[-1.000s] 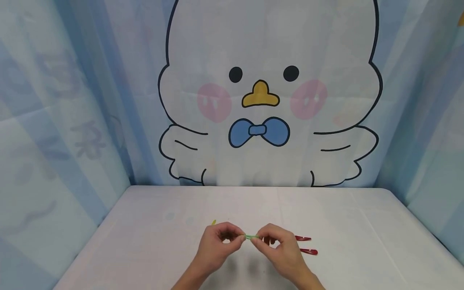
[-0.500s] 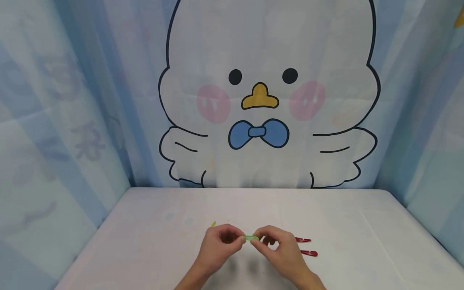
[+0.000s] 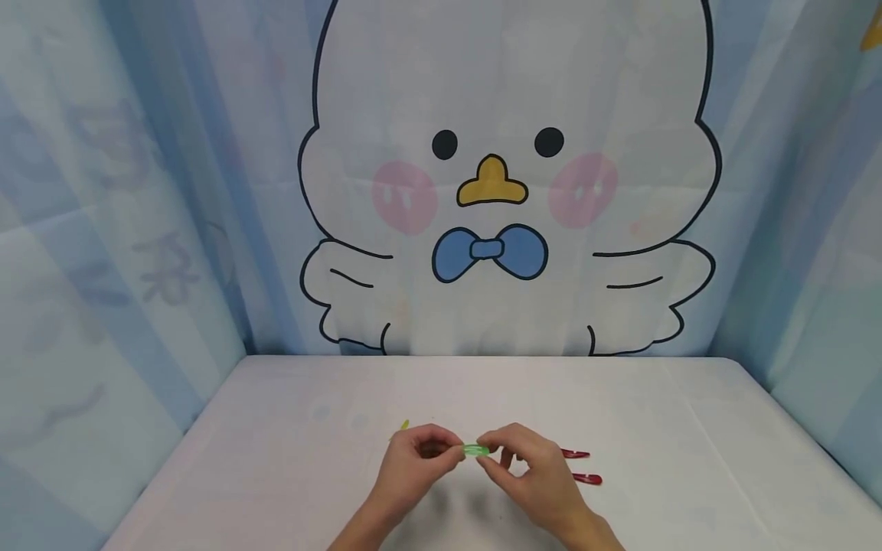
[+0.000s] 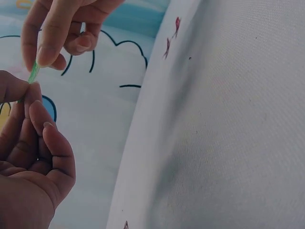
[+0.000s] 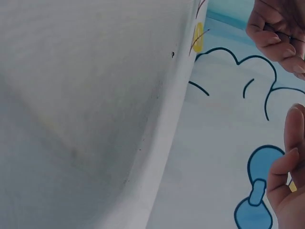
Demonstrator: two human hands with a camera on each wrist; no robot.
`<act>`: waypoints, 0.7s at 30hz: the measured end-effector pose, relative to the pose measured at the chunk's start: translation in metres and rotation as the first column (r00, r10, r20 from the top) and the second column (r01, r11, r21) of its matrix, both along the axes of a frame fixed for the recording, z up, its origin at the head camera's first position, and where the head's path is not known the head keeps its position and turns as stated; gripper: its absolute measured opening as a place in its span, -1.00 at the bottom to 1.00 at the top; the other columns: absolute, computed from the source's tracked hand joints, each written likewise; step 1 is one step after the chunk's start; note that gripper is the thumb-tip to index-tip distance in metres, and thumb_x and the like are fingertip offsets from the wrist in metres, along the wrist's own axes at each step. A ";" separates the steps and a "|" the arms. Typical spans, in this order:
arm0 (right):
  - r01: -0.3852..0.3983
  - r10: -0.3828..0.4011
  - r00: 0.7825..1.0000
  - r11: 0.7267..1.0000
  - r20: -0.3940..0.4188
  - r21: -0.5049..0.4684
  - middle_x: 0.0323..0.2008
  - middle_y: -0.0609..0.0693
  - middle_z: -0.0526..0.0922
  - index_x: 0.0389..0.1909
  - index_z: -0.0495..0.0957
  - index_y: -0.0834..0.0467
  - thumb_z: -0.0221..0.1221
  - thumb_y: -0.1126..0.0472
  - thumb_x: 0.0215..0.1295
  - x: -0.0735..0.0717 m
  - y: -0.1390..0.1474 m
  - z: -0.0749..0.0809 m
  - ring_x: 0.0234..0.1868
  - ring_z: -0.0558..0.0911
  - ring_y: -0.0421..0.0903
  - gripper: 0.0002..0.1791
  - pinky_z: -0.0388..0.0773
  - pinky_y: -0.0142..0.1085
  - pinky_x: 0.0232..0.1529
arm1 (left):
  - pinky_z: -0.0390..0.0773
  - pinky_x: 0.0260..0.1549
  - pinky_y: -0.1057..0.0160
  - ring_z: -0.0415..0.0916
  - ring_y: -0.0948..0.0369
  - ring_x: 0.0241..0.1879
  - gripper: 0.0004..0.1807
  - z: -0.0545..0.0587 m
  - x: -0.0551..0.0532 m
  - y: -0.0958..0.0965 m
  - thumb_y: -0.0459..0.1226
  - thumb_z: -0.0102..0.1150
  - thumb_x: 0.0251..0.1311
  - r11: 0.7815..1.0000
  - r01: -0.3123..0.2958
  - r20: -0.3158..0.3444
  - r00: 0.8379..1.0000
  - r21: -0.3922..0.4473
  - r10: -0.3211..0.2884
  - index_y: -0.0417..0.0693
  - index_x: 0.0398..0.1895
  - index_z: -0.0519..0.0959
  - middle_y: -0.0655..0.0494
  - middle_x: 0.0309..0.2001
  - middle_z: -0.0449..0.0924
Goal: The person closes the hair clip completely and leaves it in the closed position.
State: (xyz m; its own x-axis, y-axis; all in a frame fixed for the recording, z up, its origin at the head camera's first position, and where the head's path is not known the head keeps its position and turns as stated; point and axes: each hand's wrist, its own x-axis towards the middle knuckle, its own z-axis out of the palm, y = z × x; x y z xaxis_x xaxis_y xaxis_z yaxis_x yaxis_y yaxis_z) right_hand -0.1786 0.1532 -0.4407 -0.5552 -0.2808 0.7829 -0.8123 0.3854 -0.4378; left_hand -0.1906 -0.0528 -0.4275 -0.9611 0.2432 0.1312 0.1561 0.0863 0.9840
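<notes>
A small green snap hair clip (image 3: 476, 450) is held up over the table between the two hands in the head view. My left hand (image 3: 417, 468) pinches its left end between thumb and forefinger. At the clip's right end are the thumb and forefinger of my right hand (image 3: 536, 476), one on each side of it. In the left wrist view the green clip (image 4: 33, 72) shows between both sets of fingertips, its ends partly covered. The right wrist view catches only parts of the hands, and the clip is out of sight there.
Two red hair clips, a farther one (image 3: 576, 454) and a nearer one (image 3: 588, 479), lie right of my right hand, partly hidden by it. A yellow clip (image 3: 404, 424) peeks out behind my left hand. A cartoon-printed curtain (image 3: 492, 306) hangs behind the white table (image 3: 310, 405).
The green clip has turned from a thin edge-on line so its flat face shows more. My right fingertips have spread slightly apart around its end. The clips on the table have stayed put.
</notes>
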 end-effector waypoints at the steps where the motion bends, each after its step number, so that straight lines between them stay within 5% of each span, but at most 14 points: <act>1: 0.001 -0.001 1.000 1.000 0.005 0.002 -0.32 -0.09 0.68 -0.13 0.66 0.04 0.47 0.46 0.03 0.001 0.000 0.001 -0.45 0.56 -0.29 -0.60 0.50 -0.44 -0.41 | 0.55 -0.36 0.32 0.57 0.20 -0.38 -0.88 0.000 0.000 0.000 -0.35 0.39 0.16 1.000 0.004 0.003 1.000 0.001 -0.004 -0.24 -0.27 0.70 0.07 -0.37 0.69; 13: 0.106 -0.106 0.991 0.994 0.079 0.007 -0.32 -0.27 0.66 -0.20 0.69 -0.04 0.50 0.43 0.00 0.004 0.000 0.006 -0.45 0.54 -0.31 -0.61 0.48 -0.33 -0.43 | 0.58 -0.22 0.29 0.58 0.16 -0.20 -0.77 0.006 -0.001 -0.013 -0.26 0.35 0.28 0.995 0.087 -0.059 0.994 -0.053 -0.090 -0.19 -0.08 0.67 0.08 -0.20 0.66; 21: 0.171 -0.166 0.975 0.985 0.147 -0.026 -0.36 -0.26 0.66 -0.25 0.70 -0.04 0.50 0.43 -0.01 0.005 0.015 0.009 -0.47 0.54 -0.30 -0.63 0.49 -0.32 -0.46 | 0.55 -0.21 0.29 0.54 0.18 -0.17 -0.75 0.003 -0.010 -0.021 -0.22 0.33 0.29 0.994 0.017 -0.106 0.994 -0.110 -0.029 -0.12 -0.03 0.65 0.16 -0.16 0.66</act>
State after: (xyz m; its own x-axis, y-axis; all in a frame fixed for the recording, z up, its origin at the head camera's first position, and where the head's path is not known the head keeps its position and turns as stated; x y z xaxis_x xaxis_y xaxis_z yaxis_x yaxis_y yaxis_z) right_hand -0.1735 0.1680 -0.4317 -0.6995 -0.1450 0.6997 -0.6645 0.4922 -0.5623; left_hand -0.2007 -0.0743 -0.4242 -0.9368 0.2837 0.2046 0.2634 0.1874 0.9463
